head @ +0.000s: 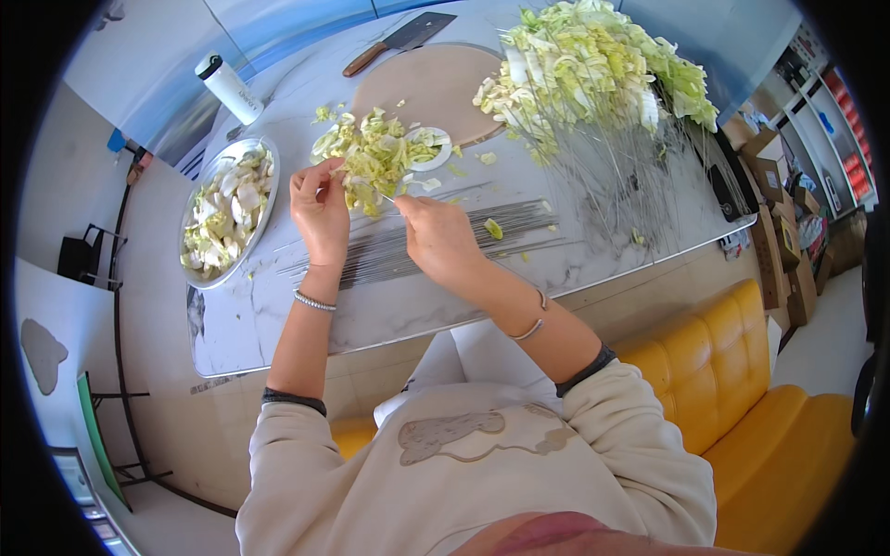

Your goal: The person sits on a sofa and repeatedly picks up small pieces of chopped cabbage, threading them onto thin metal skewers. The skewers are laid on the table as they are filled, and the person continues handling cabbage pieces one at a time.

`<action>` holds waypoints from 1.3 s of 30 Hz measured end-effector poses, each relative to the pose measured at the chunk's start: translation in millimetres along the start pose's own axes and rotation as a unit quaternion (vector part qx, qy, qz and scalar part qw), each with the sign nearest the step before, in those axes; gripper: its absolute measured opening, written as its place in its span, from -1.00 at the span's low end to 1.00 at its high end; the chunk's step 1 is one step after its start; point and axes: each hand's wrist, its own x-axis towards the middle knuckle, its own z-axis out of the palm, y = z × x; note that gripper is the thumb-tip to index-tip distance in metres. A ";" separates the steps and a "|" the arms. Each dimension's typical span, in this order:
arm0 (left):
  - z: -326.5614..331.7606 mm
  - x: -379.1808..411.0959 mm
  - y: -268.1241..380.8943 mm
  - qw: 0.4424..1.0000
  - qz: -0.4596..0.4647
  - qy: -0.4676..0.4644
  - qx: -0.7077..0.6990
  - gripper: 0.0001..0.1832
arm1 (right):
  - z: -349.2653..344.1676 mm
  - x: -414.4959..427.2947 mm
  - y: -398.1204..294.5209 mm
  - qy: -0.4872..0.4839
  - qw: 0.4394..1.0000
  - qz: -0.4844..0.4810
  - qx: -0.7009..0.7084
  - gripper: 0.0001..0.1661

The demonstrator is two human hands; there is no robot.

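Observation:
My left hand (321, 215) pinches a piece of cabbage leaf (338, 171) at the near left of a heap of cut cabbage leaves (382, 149). A thin metal skewer (389, 199) sticks out from the fingers of my right hand (441, 233), its tip pointing towards the left hand. Leaf pieces hide most of that tip, so I cannot tell whether anything is threaded on it. Beneath both hands lies a bundle of bare metal skewers (514, 217). To the far right rises a big stack of skewered cabbage leaves (591, 62), skewer ends facing me.
On the left, a metal tray (272, 208) holds pale cabbage pieces, with a white bottle (233, 90) behind it. A cleaver (417, 31) lies beyond the round chopping board (431, 83). A marble-patterned table (389, 323) carries everything. The yellow bench (695, 347) stands at right.

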 end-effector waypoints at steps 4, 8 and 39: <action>0.8 6.0 -2.9 1.000 0.020 0.024 0.002 -0.75 | -5.8 -0.1 -2.4 0.004 1.000 0.002 -0.031 -0.78; -7.5 9.8 -7.9 0.999 0.016 0.024 -0.021 -0.74 | -23.8 -8.3 -5.2 -0.037 0.996 0.045 -0.062 -0.81; -79.1 -13.4 3.5 0.924 0.010 -0.361 0.129 -0.79 | -255.1 -3.6 83.9 0.268 0.918 0.114 -0.268 -0.55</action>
